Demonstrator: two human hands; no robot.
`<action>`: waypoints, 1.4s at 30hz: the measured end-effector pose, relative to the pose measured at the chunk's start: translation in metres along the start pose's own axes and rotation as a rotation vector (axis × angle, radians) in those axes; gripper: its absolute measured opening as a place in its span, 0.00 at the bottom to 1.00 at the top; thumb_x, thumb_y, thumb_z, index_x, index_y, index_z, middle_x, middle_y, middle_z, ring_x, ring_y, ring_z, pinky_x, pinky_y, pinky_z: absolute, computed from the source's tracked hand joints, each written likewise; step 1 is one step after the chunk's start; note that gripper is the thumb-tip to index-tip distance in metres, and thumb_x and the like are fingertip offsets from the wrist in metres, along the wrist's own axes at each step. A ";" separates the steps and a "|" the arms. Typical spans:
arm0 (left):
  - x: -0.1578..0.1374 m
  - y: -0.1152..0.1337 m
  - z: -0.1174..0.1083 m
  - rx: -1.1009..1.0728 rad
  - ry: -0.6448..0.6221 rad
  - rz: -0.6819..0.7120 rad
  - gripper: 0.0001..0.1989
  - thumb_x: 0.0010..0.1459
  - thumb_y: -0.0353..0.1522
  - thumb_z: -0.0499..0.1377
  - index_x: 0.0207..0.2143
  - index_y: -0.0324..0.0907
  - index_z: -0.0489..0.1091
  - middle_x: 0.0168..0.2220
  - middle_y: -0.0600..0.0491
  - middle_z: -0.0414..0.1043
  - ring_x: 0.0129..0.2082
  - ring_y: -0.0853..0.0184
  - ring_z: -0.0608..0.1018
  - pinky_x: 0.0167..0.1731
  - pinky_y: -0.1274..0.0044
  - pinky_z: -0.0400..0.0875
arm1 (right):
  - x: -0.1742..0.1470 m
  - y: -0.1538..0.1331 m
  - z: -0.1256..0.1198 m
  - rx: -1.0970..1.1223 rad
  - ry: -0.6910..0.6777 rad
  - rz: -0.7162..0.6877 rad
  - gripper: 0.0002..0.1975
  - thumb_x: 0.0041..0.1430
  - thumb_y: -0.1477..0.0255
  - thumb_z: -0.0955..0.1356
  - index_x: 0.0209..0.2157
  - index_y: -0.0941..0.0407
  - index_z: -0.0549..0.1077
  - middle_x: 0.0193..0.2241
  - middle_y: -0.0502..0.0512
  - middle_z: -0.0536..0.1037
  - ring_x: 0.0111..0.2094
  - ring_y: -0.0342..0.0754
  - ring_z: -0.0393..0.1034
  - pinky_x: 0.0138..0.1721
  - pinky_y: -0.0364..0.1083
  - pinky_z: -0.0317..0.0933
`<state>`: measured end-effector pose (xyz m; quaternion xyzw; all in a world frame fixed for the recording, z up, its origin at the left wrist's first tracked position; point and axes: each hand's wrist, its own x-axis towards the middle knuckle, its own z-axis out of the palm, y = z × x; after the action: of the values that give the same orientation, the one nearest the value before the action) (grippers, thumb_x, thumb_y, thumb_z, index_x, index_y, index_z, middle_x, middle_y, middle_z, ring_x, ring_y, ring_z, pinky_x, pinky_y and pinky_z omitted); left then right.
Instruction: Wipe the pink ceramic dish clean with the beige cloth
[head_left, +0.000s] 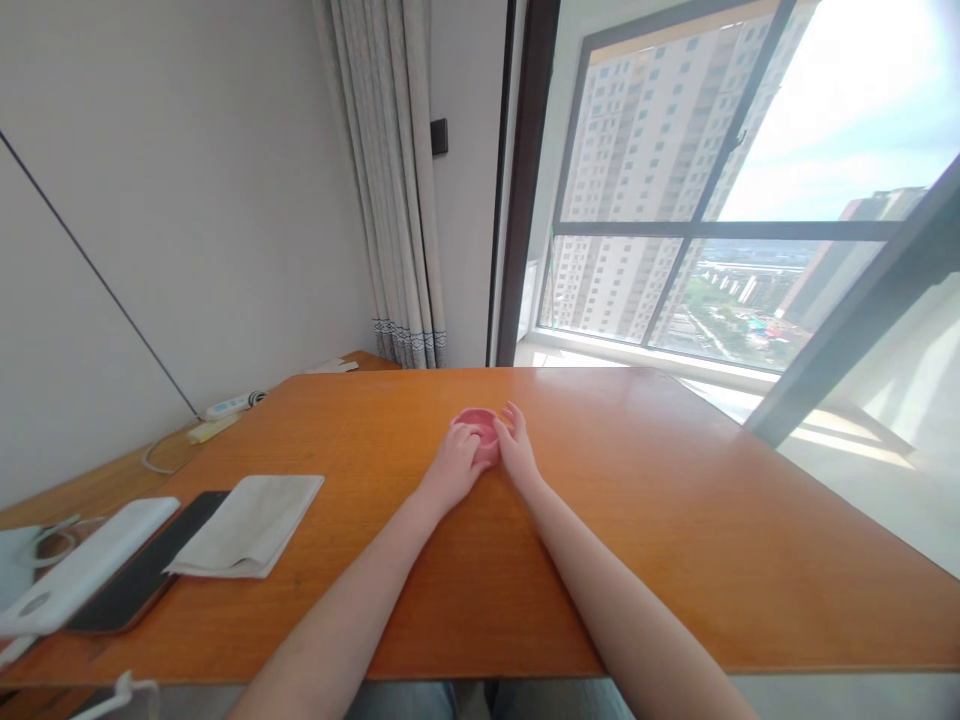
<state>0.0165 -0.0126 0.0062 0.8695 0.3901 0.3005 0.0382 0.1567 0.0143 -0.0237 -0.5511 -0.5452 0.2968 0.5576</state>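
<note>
A small pink bowl [489, 422], round and open at the top, rests on the wooden table between my two hands. My left hand [453, 462] is closed on its near left rim, with fingers reaching over the edge to the inside. On the other side, my right hand [517, 448] holds the bowl's right wall, its thumb at the rim and its fingers curving up along the outside. Part of the bowl's near left side is hidden behind my left hand. What the bowl is made of I cannot make out.
The orange-brown wooden table [637, 520] spans the view. At the left lie a folded pale cloth [251, 525], a dark phone-like slab [142, 570] and a white elongated device [97, 560] with cables. A power strip [229, 406] is by the wall; windows stand at the right.
</note>
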 end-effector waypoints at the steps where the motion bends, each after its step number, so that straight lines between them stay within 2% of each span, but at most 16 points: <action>1: 0.000 0.001 0.003 -0.019 -0.014 0.007 0.14 0.53 0.32 0.58 0.43 0.41 0.65 0.47 0.46 0.65 0.52 0.59 0.65 0.58 0.59 0.52 | 0.000 0.002 0.001 0.011 0.006 0.035 0.27 0.58 0.68 0.58 0.59 0.56 0.51 0.56 0.61 0.62 0.53 0.46 0.63 0.52 0.45 0.58; 5: -0.003 -0.001 0.009 -0.065 -0.056 -0.002 0.12 0.54 0.33 0.58 0.41 0.41 0.67 0.49 0.46 0.65 0.54 0.59 0.64 0.59 0.60 0.51 | 0.001 0.009 0.004 -0.058 -0.022 0.105 0.26 0.53 0.76 0.58 0.56 0.58 0.58 0.55 0.60 0.65 0.53 0.47 0.62 0.53 0.46 0.57; 12: -0.005 -0.005 0.010 -0.094 -0.064 -0.015 0.11 0.54 0.33 0.57 0.41 0.41 0.68 0.52 0.46 0.64 0.57 0.59 0.61 0.60 0.59 0.48 | 0.002 0.011 0.004 -0.106 -0.046 0.090 0.25 0.51 0.76 0.58 0.53 0.59 0.62 0.52 0.59 0.69 0.52 0.47 0.64 0.53 0.45 0.58; 17: -0.007 -0.005 0.011 -0.121 -0.076 -0.036 0.17 0.53 0.34 0.58 0.46 0.40 0.66 0.55 0.44 0.61 0.60 0.59 0.58 0.61 0.61 0.48 | 0.002 0.008 0.003 -0.120 -0.051 0.103 0.25 0.51 0.76 0.58 0.53 0.59 0.61 0.52 0.60 0.68 0.53 0.46 0.64 0.53 0.44 0.57; 21: -0.013 -0.018 -0.007 -0.147 -0.046 -0.063 0.26 0.55 0.40 0.56 0.56 0.44 0.58 0.62 0.45 0.49 0.63 0.60 0.53 0.60 0.64 0.51 | 0.003 0.008 0.003 -0.142 -0.077 0.098 0.25 0.50 0.78 0.58 0.53 0.57 0.61 0.51 0.58 0.70 0.51 0.46 0.65 0.52 0.45 0.58; 23: -0.021 -0.037 -0.029 -0.079 0.055 -0.141 0.25 0.59 0.41 0.51 0.57 0.44 0.54 0.63 0.46 0.47 0.63 0.61 0.53 0.59 0.65 0.52 | 0.004 0.009 0.003 -0.152 -0.088 0.089 0.26 0.50 0.78 0.58 0.53 0.56 0.61 0.50 0.57 0.70 0.51 0.46 0.65 0.51 0.45 0.59; 25: -0.036 -0.065 -0.058 0.055 0.163 -0.231 0.21 0.60 0.40 0.48 0.55 0.44 0.57 0.62 0.47 0.52 0.61 0.62 0.57 0.59 0.66 0.53 | 0.004 0.010 0.003 -0.150 -0.090 0.091 0.25 0.50 0.77 0.58 0.53 0.56 0.61 0.50 0.57 0.70 0.51 0.46 0.65 0.51 0.45 0.59; 27: -0.061 -0.098 -0.091 0.245 0.159 -0.336 0.19 0.59 0.37 0.48 0.52 0.42 0.60 0.57 0.46 0.60 0.58 0.61 0.62 0.57 0.68 0.56 | 0.004 0.011 0.003 -0.126 -0.086 0.104 0.25 0.50 0.76 0.58 0.52 0.56 0.62 0.50 0.57 0.70 0.51 0.46 0.65 0.50 0.44 0.60; 28: -0.076 -0.114 -0.107 0.376 0.134 -0.438 0.19 0.58 0.35 0.49 0.51 0.40 0.61 0.55 0.45 0.63 0.56 0.59 0.64 0.55 0.67 0.58 | 0.004 0.010 0.003 -0.107 -0.083 0.113 0.24 0.50 0.76 0.58 0.52 0.56 0.62 0.50 0.57 0.70 0.51 0.46 0.65 0.50 0.44 0.60; 30: -0.111 -0.142 -0.133 0.636 0.122 -0.804 0.19 0.57 0.31 0.47 0.52 0.38 0.61 0.51 0.42 0.67 0.50 0.55 0.70 0.48 0.64 0.65 | 0.003 0.010 0.003 -0.071 -0.076 0.131 0.25 0.50 0.76 0.58 0.51 0.57 0.62 0.50 0.58 0.70 0.51 0.46 0.65 0.50 0.43 0.60; 31: -0.128 -0.153 -0.143 0.716 0.072 -0.987 0.20 0.57 0.30 0.46 0.52 0.38 0.60 0.48 0.41 0.68 0.47 0.54 0.71 0.43 0.64 0.67 | 0.003 0.009 0.003 -0.063 -0.074 0.136 0.25 0.49 0.76 0.59 0.51 0.58 0.62 0.50 0.58 0.70 0.51 0.46 0.65 0.50 0.43 0.59; 32: -0.143 -0.161 -0.149 0.766 0.005 -1.107 0.20 0.57 0.29 0.46 0.52 0.39 0.60 0.47 0.42 0.69 0.46 0.54 0.72 0.41 0.64 0.68 | 0.003 0.009 0.003 -0.065 -0.075 0.135 0.25 0.49 0.76 0.58 0.52 0.58 0.62 0.50 0.58 0.70 0.51 0.46 0.65 0.51 0.43 0.59; 34: -0.167 -0.169 -0.154 0.864 -0.064 -1.149 0.18 0.58 0.30 0.44 0.51 0.42 0.59 0.46 0.46 0.70 0.45 0.57 0.72 0.39 0.68 0.68 | 0.003 0.009 0.003 -0.092 -0.080 0.124 0.25 0.50 0.75 0.58 0.52 0.57 0.61 0.51 0.58 0.70 0.52 0.46 0.64 0.51 0.44 0.59; 36: -0.181 -0.168 -0.152 0.908 -0.112 -1.145 0.16 0.58 0.34 0.45 0.48 0.44 0.61 0.45 0.47 0.71 0.45 0.58 0.72 0.38 0.69 0.68 | 0.003 0.009 0.003 -0.124 -0.084 0.111 0.24 0.51 0.75 0.58 0.52 0.57 0.61 0.51 0.57 0.69 0.52 0.45 0.64 0.50 0.43 0.59; 39: -0.185 -0.163 -0.147 0.914 -0.148 -1.142 0.16 0.56 0.43 0.48 0.43 0.45 0.63 0.43 0.48 0.72 0.45 0.56 0.72 0.39 0.68 0.67 | 0.002 0.008 0.002 -0.143 -0.083 0.100 0.24 0.51 0.75 0.57 0.52 0.57 0.61 0.51 0.57 0.69 0.52 0.45 0.64 0.51 0.43 0.59; 42: -0.180 -0.165 -0.147 0.829 -0.200 -1.183 0.18 0.53 0.48 0.49 0.36 0.46 0.65 0.39 0.48 0.74 0.43 0.55 0.73 0.40 0.64 0.65 | 0.001 0.008 0.001 -0.154 -0.086 0.092 0.24 0.52 0.75 0.57 0.53 0.56 0.61 0.51 0.57 0.70 0.52 0.46 0.64 0.51 0.44 0.59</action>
<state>-0.2655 -0.0494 -0.0121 0.4795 0.8712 -0.0237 -0.1029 0.1577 0.0176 -0.0307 -0.6033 -0.5640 0.3027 0.4757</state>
